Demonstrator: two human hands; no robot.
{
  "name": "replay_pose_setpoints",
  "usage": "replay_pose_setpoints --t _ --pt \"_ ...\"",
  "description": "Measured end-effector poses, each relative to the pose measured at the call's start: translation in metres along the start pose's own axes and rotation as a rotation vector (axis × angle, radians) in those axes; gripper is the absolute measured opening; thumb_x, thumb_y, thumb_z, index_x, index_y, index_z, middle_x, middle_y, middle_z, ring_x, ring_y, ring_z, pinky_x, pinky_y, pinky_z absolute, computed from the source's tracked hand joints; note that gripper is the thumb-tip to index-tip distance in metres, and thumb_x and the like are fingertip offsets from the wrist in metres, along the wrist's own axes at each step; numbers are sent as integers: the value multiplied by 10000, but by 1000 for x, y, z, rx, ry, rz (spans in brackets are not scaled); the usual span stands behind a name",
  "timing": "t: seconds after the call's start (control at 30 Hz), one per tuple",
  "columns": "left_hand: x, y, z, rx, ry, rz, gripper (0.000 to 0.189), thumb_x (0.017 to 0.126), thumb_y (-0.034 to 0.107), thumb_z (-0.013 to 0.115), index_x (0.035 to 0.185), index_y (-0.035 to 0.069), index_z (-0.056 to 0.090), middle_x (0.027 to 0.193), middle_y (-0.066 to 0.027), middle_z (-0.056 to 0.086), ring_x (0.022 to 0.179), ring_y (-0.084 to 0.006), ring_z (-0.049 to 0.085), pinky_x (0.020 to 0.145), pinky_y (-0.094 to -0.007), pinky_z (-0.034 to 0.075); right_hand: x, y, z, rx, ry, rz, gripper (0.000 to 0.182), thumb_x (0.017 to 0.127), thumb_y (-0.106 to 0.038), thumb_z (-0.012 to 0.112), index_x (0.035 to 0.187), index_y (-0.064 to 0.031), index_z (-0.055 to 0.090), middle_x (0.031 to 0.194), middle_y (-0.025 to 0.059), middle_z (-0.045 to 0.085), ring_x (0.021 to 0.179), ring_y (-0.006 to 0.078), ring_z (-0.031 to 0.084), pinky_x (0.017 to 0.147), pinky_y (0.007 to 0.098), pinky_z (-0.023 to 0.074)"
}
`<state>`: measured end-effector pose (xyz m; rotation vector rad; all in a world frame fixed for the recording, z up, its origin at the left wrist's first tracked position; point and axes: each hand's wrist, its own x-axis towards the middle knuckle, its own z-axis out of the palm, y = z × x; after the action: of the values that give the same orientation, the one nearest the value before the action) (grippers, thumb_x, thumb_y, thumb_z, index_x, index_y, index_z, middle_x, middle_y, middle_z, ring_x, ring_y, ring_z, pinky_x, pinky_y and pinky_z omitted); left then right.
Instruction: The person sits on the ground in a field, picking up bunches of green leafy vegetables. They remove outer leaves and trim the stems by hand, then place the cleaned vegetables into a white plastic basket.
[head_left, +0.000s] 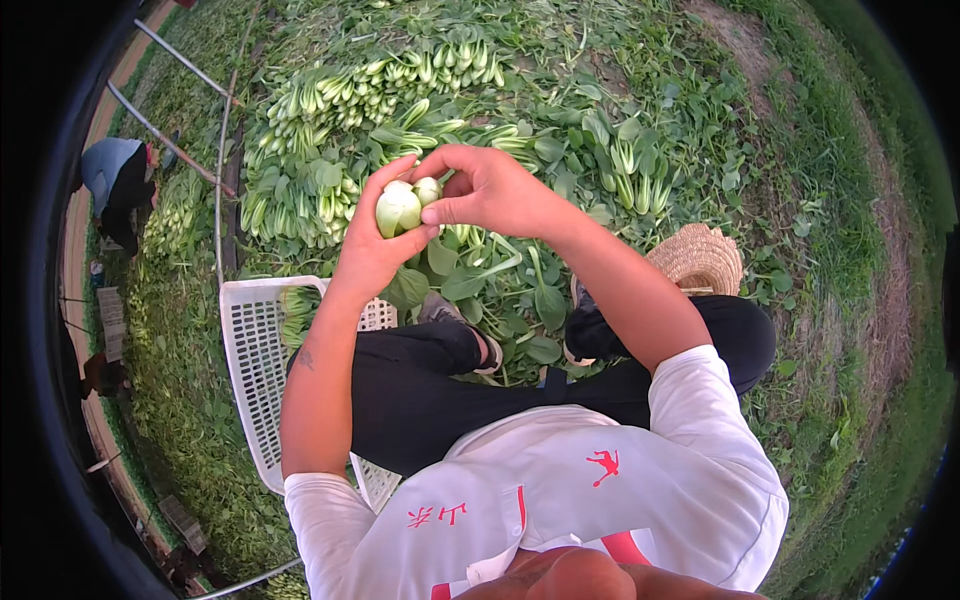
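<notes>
Two heads of bok choy (399, 208) are held up side by side, their pale bases turned towards me and their leaves hanging below. My left hand (379, 225) is curled around the larger one. My right hand (469, 191) grips the smaller one between thumb and fingers, the thumb close to the larger base. Loose bok choy leaves (480, 277) lie on the ground under my hands. Beyond them is a long pile of bok choy (330, 112), bases facing me. A few more heads (634, 176) lie to the right.
A white plastic crate (259, 375) with some bok choy in it stands by my left leg. A straw hat (697, 259) is beside my right knee. Metal poles (221, 172) run along the left. Another person (120, 180) is bent over at the far left, near more greens.
</notes>
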<state>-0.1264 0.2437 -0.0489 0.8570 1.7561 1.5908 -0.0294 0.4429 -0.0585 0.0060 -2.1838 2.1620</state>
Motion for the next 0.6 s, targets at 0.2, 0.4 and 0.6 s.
replay_pose_setpoints --t 0.2,0.4,0.6 --pt "11 -6 -2 67 93 -154 693 890 -102 713 1514 103 490 1270 -99 643 1060 -185 707 952 -317 566 16 108 -57 -31 333 156 535 945 -388 794 1309 -13 681 1167 130 745 983 215 738 882 359 576" --pt "20 -5 -5 32 122 -136 761 844 -120 724 1534 87 478 1253 -112 644 1092 -209 715 981 -331 556 -74 328 -200 -585 919 850 525 883 -295 700 1326 -18 647 1357 241 658 1263 423 637 1056 492 524" --pt "21 -12 -13 49 177 -180 791 812 -140 713 1535 76 474 1330 -130 572 1117 -236 716 968 -333 560 -142 397 -251 -632 929 1176 448 886 -259 700 1261 -16 679 1300 262 694 1189 452 683 1019 507 552"
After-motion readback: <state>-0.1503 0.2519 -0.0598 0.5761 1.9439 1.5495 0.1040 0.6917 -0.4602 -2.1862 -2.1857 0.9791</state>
